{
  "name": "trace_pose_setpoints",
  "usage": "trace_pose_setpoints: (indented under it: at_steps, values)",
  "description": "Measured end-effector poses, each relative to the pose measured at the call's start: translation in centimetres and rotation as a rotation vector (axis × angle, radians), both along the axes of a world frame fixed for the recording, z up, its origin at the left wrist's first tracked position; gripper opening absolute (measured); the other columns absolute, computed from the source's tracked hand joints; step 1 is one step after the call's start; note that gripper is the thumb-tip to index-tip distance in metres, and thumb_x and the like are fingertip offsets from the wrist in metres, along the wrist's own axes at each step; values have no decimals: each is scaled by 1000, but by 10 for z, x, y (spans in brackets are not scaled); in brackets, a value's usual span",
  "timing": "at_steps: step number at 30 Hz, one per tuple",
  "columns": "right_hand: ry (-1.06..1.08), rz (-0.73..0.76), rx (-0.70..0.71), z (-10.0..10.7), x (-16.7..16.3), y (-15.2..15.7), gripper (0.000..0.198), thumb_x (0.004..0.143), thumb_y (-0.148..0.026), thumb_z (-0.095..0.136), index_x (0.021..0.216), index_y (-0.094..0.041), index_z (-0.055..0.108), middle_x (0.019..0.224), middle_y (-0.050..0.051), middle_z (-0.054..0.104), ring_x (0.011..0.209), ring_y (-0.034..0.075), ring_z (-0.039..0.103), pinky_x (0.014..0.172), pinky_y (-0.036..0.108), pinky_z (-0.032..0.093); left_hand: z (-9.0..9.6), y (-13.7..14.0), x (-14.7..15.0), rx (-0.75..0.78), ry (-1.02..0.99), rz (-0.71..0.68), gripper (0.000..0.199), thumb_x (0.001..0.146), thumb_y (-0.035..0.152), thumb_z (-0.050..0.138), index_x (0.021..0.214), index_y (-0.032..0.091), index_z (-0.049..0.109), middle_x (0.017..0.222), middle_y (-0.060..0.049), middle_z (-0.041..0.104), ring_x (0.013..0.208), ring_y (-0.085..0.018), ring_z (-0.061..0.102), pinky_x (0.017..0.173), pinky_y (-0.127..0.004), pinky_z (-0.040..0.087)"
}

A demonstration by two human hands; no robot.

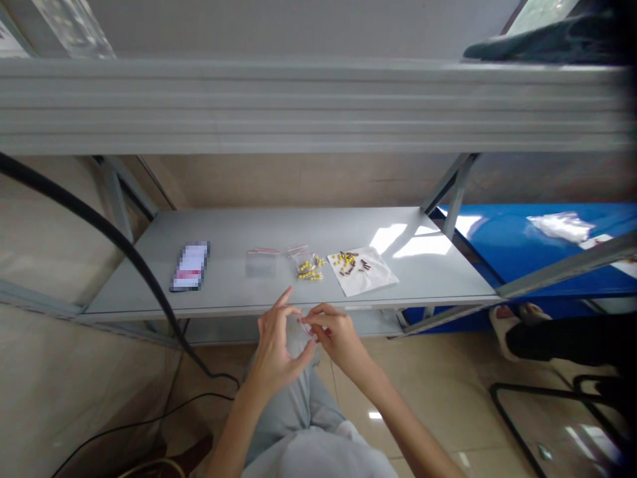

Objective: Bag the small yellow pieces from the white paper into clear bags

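Note:
Just in front of the shelf edge, over my lap, my left hand and my right hand meet around a small clear plastic bag. Left thumb and fingers curve round one side of it, while one left finger points upward. My right fingertips pinch its upper part. Much of the bag is covered by fingers, and its contents are hard to make out. On the shelf beyond lie a zip bag with small yellow pieces and a white sheet carrying loose yellow pieces and dark brown pieces.
A flat clear zip bag and a phone lie on the grey shelf. An upper shelf beam crosses above. A black cable hangs at left. Another person's leg is at right, near a blue surface.

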State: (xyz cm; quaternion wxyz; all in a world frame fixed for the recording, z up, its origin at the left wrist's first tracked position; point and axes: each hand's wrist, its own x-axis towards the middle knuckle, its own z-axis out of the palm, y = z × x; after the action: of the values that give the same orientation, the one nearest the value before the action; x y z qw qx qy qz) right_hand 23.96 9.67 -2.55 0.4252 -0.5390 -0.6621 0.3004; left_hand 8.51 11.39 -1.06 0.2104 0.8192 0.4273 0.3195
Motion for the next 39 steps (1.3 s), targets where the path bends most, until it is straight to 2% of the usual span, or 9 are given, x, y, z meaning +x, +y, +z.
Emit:
trace_pose_setpoints:
  at_steps: [3,6,10,14,18,20,26,33,39]
  values:
    - [31,97,-25,1,-1,-3,25,81,-7,48,89,-20,69,87,5,60,69,12,60,57,19,48,2,1,-4,19,112,-176,61,71,20,63,126,21,38,138,-13,44,128,-25,37,102,-42,25]
    - [-38,128,-80,4,-1,-7,24,79,-10,55,95,-23,68,90,4,62,69,12,60,60,20,48,-3,3,-5,45,177,-171,55,70,16,63,121,24,46,122,-6,58,120,-23,46,103,-41,22]
    - [-139,86,-119,8,1,-11,30,74,-14,62,101,-25,68,82,2,63,60,11,58,59,22,47,-12,3,-4,103,158,-101,56,71,12,60,124,21,45,115,-7,63,103,-21,57,98,-38,28]
    - [-117,134,-74,8,18,1,19,79,-22,60,95,-25,70,87,2,65,69,12,61,62,21,47,-18,6,-7,128,133,-24,39,77,16,59,115,22,53,100,-4,68,92,-19,61,92,-36,32]
    - [-306,-179,-5,-9,61,42,14,82,-24,59,88,-22,71,86,4,66,69,14,59,65,26,46,-23,10,-17,124,103,57,37,79,21,60,116,22,53,94,-3,68,89,-18,62,88,-35,35]
    - [-530,-356,16,-25,86,67,19,82,-16,56,90,-22,72,96,7,64,86,19,58,76,32,44,-26,11,-23,119,76,68,41,80,23,61,119,22,51,95,-3,68,90,-18,62,87,-35,36]
    - [-864,-353,32,-56,126,105,20,83,-18,57,90,-29,73,118,5,57,110,24,44,98,45,21,-34,7,-34,76,20,34,49,79,27,62,125,23,46,96,-2,68,84,-16,63,84,-34,39]
    - [-844,-360,-12,-60,130,113,16,80,-22,61,80,-30,74,114,2,59,108,22,44,96,42,20,-28,4,-35,-48,-72,77,47,75,28,66,120,24,53,93,-2,69,81,-17,63,87,-36,40]
    - [-796,-439,-73,-67,135,119,15,79,-22,59,73,-25,73,108,4,62,104,23,46,92,41,23,-5,3,-25,-462,-597,183,48,76,35,64,120,19,52,99,-7,69,97,-19,63,90,-32,44]
